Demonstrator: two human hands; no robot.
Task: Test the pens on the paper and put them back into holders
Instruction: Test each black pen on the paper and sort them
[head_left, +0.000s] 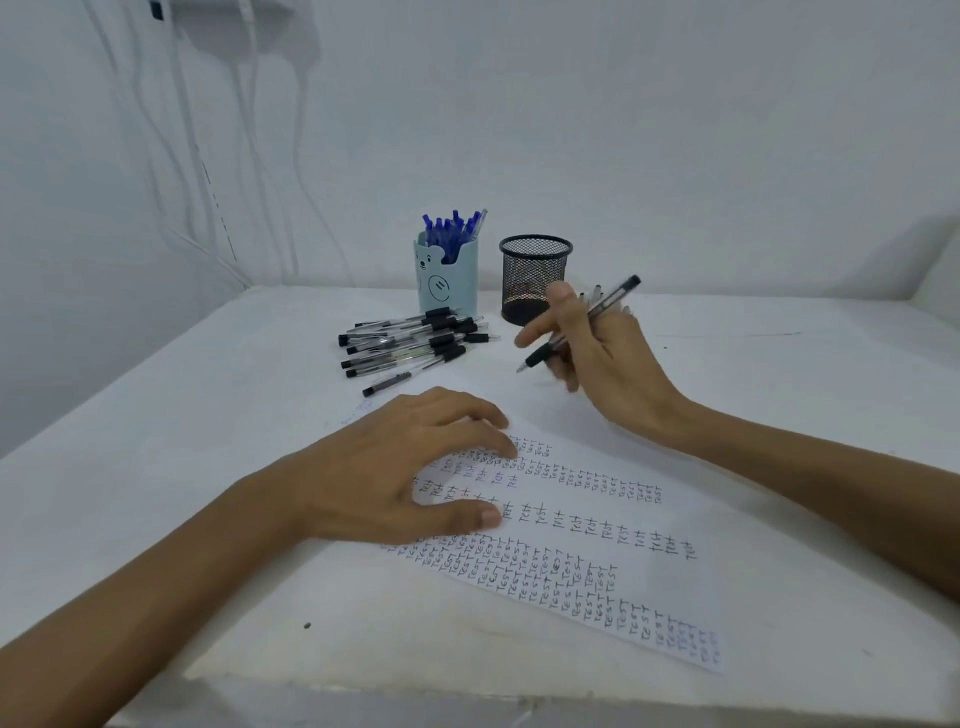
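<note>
The left hand (395, 467) lies flat on the near-left part of the paper (649, 577), fingers spread and only slightly bent, pressing the sheet down without gripping anything. The paper rests at an angle on the white table (156, 467) and carries rows of small "TEST" writing in black and blue ink.

The right hand (608, 358) is raised above the table, just to the right of the black mesh holder (532, 275). Its fingers curl round 1 black pen (608, 303), tip pointing down and left; whether it holds more pens behind I cannot tell.

A pile of black pens (410, 343) lies on the table in front of the pale blue bear holder (447, 280), which stands left of the mesh holder and is packed with blue pens (452, 228).
</note>
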